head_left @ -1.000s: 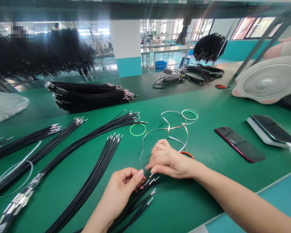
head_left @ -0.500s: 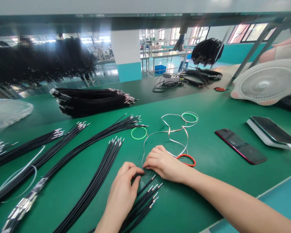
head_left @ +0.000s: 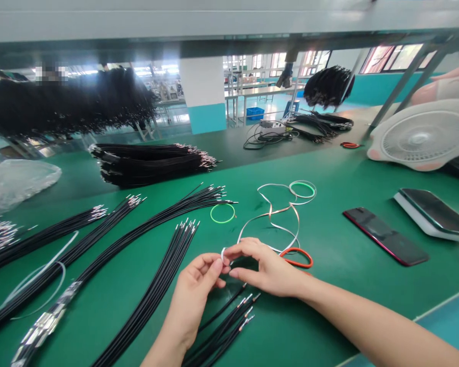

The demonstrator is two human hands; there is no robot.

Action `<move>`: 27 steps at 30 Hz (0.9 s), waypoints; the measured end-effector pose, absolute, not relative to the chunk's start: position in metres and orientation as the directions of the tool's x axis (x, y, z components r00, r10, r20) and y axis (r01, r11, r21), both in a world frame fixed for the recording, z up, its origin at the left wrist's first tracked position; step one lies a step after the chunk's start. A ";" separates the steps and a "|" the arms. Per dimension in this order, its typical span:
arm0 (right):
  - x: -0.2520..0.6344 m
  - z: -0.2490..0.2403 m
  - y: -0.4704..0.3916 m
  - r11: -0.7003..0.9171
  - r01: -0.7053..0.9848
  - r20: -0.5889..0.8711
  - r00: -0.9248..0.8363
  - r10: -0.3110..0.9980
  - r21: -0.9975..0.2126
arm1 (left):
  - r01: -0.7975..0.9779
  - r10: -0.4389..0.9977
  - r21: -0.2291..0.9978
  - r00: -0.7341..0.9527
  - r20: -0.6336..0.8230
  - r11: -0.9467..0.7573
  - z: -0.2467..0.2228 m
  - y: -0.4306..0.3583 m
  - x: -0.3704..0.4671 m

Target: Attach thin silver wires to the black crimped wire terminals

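Just above the green table, my left hand (head_left: 199, 285) pinches the end of a thin white strip (head_left: 223, 253) between thumb and fingers. My right hand (head_left: 263, 267) meets it there, its fingers curled at the same end and its thumb a little apart. The strip's long loop (head_left: 277, 225) trails over the table behind my right hand. A red-orange ring of cord (head_left: 305, 265) lies beside my right wrist. Below both hands rests a small bunch of black wires (head_left: 225, 321) with bare metal tips, partly covered by my left forearm.
More black wire bundles (head_left: 153, 285) lie to the left, and a thick stack (head_left: 153, 165) sits behind. A green ring (head_left: 222, 214) and another green coil (head_left: 302, 190) are mid-table. At right are a phone (head_left: 384, 235), a second device (head_left: 436, 211) and a fan (head_left: 424, 135).
Both hands have lifted slightly off the table with the strip's end, which now curls up between the fingertips. The right thumb has spread from its fingers. The view has tilted a little.
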State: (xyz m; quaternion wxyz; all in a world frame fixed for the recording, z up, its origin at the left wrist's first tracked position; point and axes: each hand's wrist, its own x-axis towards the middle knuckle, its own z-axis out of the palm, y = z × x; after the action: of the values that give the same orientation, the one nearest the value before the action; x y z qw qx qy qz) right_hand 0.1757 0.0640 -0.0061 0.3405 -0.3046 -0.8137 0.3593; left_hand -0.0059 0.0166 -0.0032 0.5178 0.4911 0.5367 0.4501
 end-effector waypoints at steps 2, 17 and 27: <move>0.172 -0.004 0.060 0.489 0.242 0.294 -0.554 0.779 -0.838 | -0.010 0.991 0.991 -0.005 -0.135 0.135 -0.002 0.016 -0.006; 0.164 0.002 0.048 -0.017 -0.040 0.004 -0.460 0.888 -0.999 | -0.093 0.976 0.976 -0.079 -0.203 0.196 -0.007 0.014 0.004; 0.152 -0.010 0.047 -0.004 -0.169 0.063 -0.392 0.918 -0.986 | -0.060 0.959 0.984 -0.220 -0.177 0.168 -0.013 0.010 0.016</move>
State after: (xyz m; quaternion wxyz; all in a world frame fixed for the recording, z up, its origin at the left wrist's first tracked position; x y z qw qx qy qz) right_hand 0.1522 0.0466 -0.0101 0.4362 -0.3374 -0.5547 0.6230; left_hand 0.0159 0.0102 -0.0135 0.4920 0.3845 0.5848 0.5178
